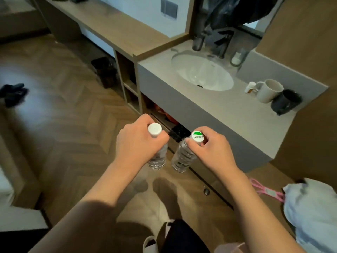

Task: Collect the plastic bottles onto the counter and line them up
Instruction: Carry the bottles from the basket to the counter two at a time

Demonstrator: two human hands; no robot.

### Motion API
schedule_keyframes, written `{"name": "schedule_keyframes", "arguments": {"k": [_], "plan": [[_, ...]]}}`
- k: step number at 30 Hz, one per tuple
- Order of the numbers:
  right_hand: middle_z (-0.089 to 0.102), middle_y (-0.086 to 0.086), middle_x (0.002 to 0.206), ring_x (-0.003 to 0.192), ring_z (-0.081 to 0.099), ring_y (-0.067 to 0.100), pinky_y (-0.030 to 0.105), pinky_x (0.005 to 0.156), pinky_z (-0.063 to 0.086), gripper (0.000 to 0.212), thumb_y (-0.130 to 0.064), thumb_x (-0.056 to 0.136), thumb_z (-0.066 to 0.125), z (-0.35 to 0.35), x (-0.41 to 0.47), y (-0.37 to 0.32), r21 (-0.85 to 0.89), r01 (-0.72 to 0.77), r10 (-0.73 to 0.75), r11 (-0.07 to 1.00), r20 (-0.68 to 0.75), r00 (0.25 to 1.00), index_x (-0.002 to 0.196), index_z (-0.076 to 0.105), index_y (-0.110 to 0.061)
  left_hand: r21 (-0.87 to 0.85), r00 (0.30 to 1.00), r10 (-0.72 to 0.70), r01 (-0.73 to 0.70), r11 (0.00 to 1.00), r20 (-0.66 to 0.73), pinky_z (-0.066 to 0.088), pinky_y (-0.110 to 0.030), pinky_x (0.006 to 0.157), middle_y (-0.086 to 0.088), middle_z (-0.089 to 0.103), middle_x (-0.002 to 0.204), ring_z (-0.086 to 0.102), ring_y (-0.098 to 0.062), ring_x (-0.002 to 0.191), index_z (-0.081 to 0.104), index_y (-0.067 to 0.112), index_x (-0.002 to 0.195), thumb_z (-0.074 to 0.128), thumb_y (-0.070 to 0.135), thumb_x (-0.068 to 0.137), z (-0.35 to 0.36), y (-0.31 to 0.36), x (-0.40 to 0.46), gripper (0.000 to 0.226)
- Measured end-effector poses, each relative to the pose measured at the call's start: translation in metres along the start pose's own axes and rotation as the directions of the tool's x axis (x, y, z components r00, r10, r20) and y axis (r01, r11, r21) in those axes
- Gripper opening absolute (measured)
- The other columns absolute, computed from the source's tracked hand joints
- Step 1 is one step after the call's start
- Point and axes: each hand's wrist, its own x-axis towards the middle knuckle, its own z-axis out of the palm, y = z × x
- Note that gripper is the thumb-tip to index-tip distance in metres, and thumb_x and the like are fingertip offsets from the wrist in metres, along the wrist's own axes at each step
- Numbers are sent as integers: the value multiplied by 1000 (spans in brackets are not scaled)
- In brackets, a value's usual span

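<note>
Clear plastic bottles, contents hard to tell. Left hand (135,143) curls round the plain-capped bottle (157,157)'s neck, right hand (209,148) pinches the green-capped bottle (184,156)'s cap; both hang mid-frame, below the grey counter (228,114).

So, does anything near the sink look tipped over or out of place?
Yes. The dark mug beside the white mug lies tilted on the counter, not upright. Both bottles, the left hand one and the right hand one, look capped and intact.
</note>
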Motion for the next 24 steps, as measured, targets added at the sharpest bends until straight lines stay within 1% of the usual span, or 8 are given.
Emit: {"name": "schedule_keyframes", "arguments": {"k": [2, 5, 8, 12, 14, 17, 21, 24], "plan": [[65, -13, 87, 76, 58, 6, 22, 60, 43, 27, -50, 83, 65, 20, 39, -17, 18, 34, -35, 999, 30, 999, 102, 63, -30, -2, 999, -37, 37, 999, -36, 35, -25, 55, 11, 59, 70, 55, -10, 64, 54, 26, 82, 69, 44, 75, -9, -21, 36, 24], [64, -14, 87, 75, 58, 4, 21, 59, 43, 25, -49, 85, 65, 51, 104, -42, 21, 93, -95, 995, 83, 992, 102, 61, -31, -21, 992, -106, 105, 994, -72, 44, -31, 62, 8, 62, 74, 58, -17, 71, 55, 26, 81, 69, 44, 74, -21, -53, 93, 24], [64, -16, 87, 77, 60, 5, 31, 65, 55, 23, -49, 84, 66, 80, 171, -71, 34, 133, -136, 991, 126, 983, 100, 60, -34, -44, 980, -161, 157, 987, -121, 45, -32, 63, 8, 62, 71, 59, -18, 70, 55, 24, 79, 70, 41, 74, -32, -79, 150, 23], [64, -18, 85, 78, 60, 4, 35, 71, 57, 23, -49, 84, 68, 113, 254, -115, 47, 179, -185, 983, 181, 966, 100, 61, -35, -3, 966, -149, 152, 988, -209, 33, -25, 53, 10, 56, 64, 51, -4, 59, 54, 25, 78, 70, 39, 75, -58, -109, 226, 22], [64, -17, 89, 80, 60, 4, 36, 73, 57, 26, -51, 83, 67, 129, 294, -139, 44, 216, -220, 975, 201, 955, 103, 61, -35, -13, 957, -155, 156, 988, -247, 31, -23, 51, 10, 53, 61, 50, -2, 58, 52, 25, 75, 69, 40, 74, -72, -126, 264, 23], [66, -16, 91, 83, 61, 6, 39, 74, 57, 28, -52, 82, 67, 158, 351, -178, 52, 255, -260, 965, 216, 941, 104, 62, -35, -18, 946, -165, 166, 986, -280, 34, -26, 51, 11, 53, 61, 52, -5, 59, 50, 26, 74, 69, 42, 74, -92, -160, 325, 24], [65, -14, 83, 76, 60, 5, 36, 69, 56, 21, -48, 83, 68, 211, 426, -237, 43, 276, -278, 960, 235, 931, 96, 62, -32, -54, 927, -189, 181, 982, -324, 45, -29, 53, 10, 56, 63, 55, -6, 61, 55, 23, 74, 71, 39, 73, -124, -218, 410, 22], [66, -12, 81, 75, 61, 6, 38, 69, 57, 22, -48, 82, 68, 255, 479, -284, 44, 273, -275, 961, 230, 933, 96, 64, -31, -82, 933, -168, 150, 985, -317, 42, -28, 52, 10, 57, 64, 56, -7, 61, 54, 24, 75, 70, 40, 72, -156, -263, 470, 23]]}}
